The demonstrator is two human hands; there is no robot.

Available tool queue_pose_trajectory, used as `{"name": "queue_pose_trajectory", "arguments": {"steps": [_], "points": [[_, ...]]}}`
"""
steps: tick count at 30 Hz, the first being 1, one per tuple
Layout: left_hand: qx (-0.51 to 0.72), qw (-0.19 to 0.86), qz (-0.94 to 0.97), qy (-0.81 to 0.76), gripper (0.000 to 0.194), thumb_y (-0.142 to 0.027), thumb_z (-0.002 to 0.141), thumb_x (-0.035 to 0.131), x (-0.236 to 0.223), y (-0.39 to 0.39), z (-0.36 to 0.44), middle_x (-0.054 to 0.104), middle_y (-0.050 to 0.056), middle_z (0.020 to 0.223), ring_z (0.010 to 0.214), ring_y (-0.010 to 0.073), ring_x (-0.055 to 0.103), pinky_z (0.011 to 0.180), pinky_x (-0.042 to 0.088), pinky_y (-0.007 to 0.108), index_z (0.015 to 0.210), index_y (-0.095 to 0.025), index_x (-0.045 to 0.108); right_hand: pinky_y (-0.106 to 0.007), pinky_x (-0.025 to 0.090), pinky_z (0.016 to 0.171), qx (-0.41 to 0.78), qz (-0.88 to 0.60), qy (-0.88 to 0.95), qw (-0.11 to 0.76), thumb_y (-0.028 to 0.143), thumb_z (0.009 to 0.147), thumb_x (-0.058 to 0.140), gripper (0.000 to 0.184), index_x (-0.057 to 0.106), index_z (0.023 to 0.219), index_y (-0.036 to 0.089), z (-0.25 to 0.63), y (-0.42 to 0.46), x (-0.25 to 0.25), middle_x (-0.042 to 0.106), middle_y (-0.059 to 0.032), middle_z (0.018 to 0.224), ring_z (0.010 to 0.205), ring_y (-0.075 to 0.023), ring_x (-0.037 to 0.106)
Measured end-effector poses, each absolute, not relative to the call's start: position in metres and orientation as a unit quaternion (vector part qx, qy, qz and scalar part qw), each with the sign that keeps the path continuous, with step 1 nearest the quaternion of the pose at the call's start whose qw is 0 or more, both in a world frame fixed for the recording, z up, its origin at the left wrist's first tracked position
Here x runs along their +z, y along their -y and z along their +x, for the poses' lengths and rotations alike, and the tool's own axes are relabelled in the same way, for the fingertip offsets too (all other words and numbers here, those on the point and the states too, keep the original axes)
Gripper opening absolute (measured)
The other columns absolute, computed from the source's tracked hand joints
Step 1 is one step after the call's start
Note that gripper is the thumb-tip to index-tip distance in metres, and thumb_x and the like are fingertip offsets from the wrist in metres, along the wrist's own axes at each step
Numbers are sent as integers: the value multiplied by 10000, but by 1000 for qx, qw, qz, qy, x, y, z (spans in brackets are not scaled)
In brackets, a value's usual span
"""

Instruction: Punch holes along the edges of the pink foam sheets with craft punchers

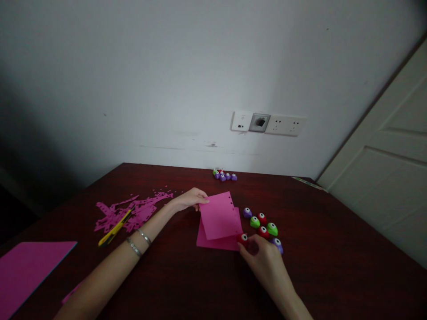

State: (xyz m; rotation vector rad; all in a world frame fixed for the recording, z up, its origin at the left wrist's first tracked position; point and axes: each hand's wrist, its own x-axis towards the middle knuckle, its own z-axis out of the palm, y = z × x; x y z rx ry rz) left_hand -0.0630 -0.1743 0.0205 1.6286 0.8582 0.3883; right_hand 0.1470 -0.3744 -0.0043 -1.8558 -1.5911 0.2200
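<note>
My left hand (189, 199) pinches the upper left corner of a pink paper sheet (218, 215), lifting it off a second pink sheet (216, 242) that lies flat under it. The lifted sheet has small punched holes along its right edge. My right hand (263, 258) grips a small red paper punch (243, 239) at the lower right corner of the sheets, fingers closed around it. Right beside that hand sits a cluster of several small punches (263, 224) in purple, green and red.
The dark wooden table (187, 284) also carries a pile of pink paper scraps (133, 212), a yellow utility knife (115, 229), a pink sheet stack (26, 269) at the near left, and more small punches (224, 175) by the wall. A door stands at right.
</note>
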Motion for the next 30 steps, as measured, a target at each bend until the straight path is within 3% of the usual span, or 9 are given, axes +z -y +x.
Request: {"name": "queue_pose_trajectory", "arguments": {"steps": [30], "points": [[158, 611, 686, -362, 288, -353, 648, 688, 20, 181, -57, 599, 17, 596, 467, 78, 525, 450, 401, 197, 786, -103, 646, -255, 394, 514, 88, -722, 618, 300, 352, 759, 523, 191, 586, 671, 195, 147, 377, 3, 632, -32, 607, 536, -163, 577]]}}
